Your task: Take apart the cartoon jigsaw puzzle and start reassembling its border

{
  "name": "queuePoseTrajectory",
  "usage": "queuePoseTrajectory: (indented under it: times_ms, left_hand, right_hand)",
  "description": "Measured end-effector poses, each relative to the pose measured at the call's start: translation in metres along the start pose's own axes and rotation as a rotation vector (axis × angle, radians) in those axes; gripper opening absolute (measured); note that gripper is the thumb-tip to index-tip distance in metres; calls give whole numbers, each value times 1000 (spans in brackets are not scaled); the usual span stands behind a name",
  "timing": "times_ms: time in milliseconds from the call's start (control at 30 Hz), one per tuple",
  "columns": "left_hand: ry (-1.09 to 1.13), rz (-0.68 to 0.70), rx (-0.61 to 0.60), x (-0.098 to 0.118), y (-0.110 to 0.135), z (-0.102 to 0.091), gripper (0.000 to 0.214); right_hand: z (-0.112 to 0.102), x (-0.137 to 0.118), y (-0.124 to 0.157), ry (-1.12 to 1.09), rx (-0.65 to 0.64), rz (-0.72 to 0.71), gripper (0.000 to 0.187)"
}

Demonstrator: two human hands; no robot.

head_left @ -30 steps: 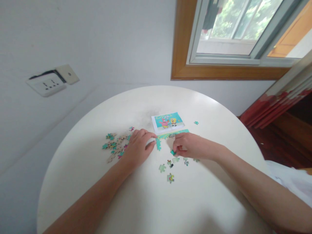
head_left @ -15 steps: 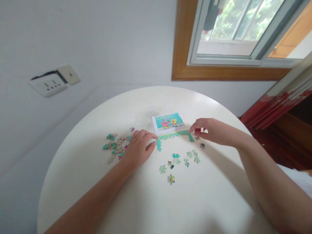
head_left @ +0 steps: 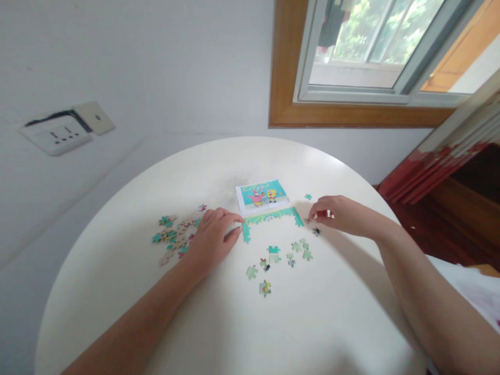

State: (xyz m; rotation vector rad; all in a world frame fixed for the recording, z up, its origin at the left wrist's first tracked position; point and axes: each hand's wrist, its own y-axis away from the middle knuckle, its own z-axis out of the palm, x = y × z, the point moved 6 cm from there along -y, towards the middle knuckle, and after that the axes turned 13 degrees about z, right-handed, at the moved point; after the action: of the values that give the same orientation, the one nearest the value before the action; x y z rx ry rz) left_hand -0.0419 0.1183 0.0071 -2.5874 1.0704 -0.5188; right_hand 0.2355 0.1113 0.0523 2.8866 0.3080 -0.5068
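A partly joined jigsaw strip (head_left: pixel 269 214), green with yellow marks, lies in a U shape open toward me. My left hand (head_left: pixel 213 234) rests on the table, its index fingertip at the strip's left corner and thumb apart. My right hand (head_left: pixel 332 212) is right of the strip, its fingertips closed on a small puzzle piece (head_left: pixel 307 221) at the table. Beside those fingers lies a dark puzzle piece (head_left: pixel 316 231); a green puzzle piece (head_left: pixel 308 197) sits farther back. A picture card (head_left: pixel 262 196) with cartoon figures lies just behind the strip.
Loose puzzle pieces (head_left: pixel 274 258) are scattered in front of the strip, some pale green. A heap of mixed pieces (head_left: pixel 172 235) lies left of my left hand. The round white table (head_left: pixel 250 328) meets the wall; a window (head_left: pixel 359 52) and curtain (head_left: pixel 425 161) are beyond.
My right hand has moved from the strip's right corner to the small piece on its right. A green piece now shows behind that hand. My left hand stays at the left corner; the view shifted slightly.
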Motion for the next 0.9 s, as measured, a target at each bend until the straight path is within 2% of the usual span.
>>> queuePoseTrajectory:
  times_ms: [100, 200, 333, 667, 800, 900]
  left_hand:
    - [14, -5, 7, -1, 0, 0, 20]
    - [5, -2, 0, 0, 0, 0, 20]
    - [-11, 7, -3, 2, -2, -2, 20]
    - [-14, 19, 25, 7, -1, -4, 19]
    - [-15, 22, 24, 7, -1, -4, 19]
    - [-6, 16, 23, 5, -1, -3, 20]
  right_hand:
    - [7, -28, 1, -67, 44, -142, 21]
    - [23, -60, 7, -114, -20, -348, 18]
    - [39, -79, 11, -73, -23, -435, 15]
    - [53, -87, 9, 18, 72, -420, 25]
    - [52, -85, 8, 89, 99, -320, 18]
    - [52, -83, 7, 146, 128, -203, 28]
